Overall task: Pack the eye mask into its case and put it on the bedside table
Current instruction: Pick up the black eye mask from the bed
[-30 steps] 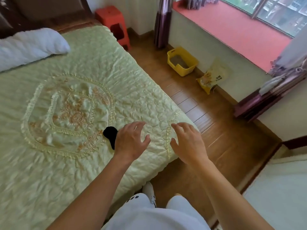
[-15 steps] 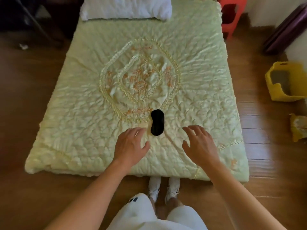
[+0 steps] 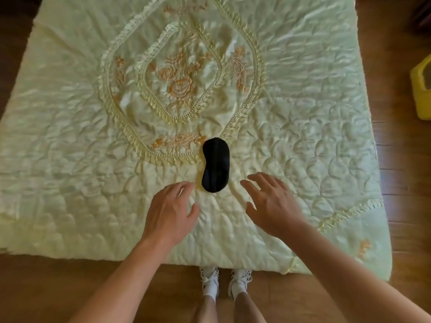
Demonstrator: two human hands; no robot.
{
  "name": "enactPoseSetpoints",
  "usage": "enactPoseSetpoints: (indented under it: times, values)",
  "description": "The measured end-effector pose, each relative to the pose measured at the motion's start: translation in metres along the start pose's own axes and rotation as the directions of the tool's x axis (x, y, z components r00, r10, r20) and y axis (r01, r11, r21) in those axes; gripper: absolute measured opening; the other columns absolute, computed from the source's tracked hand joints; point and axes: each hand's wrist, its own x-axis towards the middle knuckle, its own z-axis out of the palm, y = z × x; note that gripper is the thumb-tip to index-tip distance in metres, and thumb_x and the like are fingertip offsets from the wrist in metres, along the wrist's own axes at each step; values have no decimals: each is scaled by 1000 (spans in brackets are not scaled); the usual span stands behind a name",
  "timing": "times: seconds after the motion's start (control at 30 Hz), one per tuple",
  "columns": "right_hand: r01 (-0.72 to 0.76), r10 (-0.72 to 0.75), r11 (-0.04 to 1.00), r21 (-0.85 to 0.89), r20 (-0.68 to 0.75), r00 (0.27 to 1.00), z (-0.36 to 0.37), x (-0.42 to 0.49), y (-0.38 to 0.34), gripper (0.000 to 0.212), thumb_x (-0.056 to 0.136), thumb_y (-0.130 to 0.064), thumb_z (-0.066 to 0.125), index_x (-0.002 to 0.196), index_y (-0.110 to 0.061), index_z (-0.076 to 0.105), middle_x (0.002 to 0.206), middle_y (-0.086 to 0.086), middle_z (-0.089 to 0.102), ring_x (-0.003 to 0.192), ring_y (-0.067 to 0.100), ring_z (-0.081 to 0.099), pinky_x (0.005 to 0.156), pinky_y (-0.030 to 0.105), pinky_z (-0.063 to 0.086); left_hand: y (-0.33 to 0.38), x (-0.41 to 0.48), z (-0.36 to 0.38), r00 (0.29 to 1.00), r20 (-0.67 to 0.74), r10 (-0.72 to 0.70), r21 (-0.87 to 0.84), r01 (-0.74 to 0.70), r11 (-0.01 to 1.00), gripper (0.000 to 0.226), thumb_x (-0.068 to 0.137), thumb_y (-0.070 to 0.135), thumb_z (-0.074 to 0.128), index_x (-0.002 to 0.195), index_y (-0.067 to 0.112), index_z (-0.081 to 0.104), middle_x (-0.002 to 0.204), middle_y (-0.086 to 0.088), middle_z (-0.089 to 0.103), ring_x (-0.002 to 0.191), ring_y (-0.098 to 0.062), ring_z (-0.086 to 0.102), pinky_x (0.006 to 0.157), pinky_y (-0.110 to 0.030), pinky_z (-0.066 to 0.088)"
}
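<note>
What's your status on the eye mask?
Left hand and right hand open, empty. Eye mask flat on bedspread, untouched between them. Nothing blocking; case not visible.

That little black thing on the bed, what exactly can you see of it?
The eye mask is a small, plain black piece of soft-looking fabric, rounded at both ends and pinched at the middle. A strap seems to run along its length. It lies flat, lengthwise away from the person, on the pale green quilted bedspread, its far end just overlapping the frilled embroidered border. Nothing holds it: the left hand and right hand hover open on either side of its near end.
</note>
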Motion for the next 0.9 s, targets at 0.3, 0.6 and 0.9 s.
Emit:
enactPoseSetpoints:
  times: [0.3,0.6,0.9]
  values:
    - [23,-22,997,69,-12,1000,104,103,30,47,88,-29,64,133,-13,60,133,13,64,114,34,64,88,47,57,-37,111,110,1000,17,-4,-61,5,998,49,91,32,57,138,22,48,147,1,43,126,-22,49,97,-39,47]
    - [-233,221,948,215,79,972,121,181,37,63,96,-42,60,148,-17,36,132,16,56,119,35,57,84,44,53,-16,150,145,949,-30,-313,-402,275,873,60,87,44,66,131,13,41,121,-9,55,106,-26,57,74,-27,40]
    - [-536,445,521,664,324,835,122,212,28,67,81,-34,83,138,-14,54,119,9,67,103,25,68,75,31,56,-12,155,148,870,209,-447,-774,426,468,49,80,25,76,123,16,53,102,1,62,95,-19,62,74,-27,48]
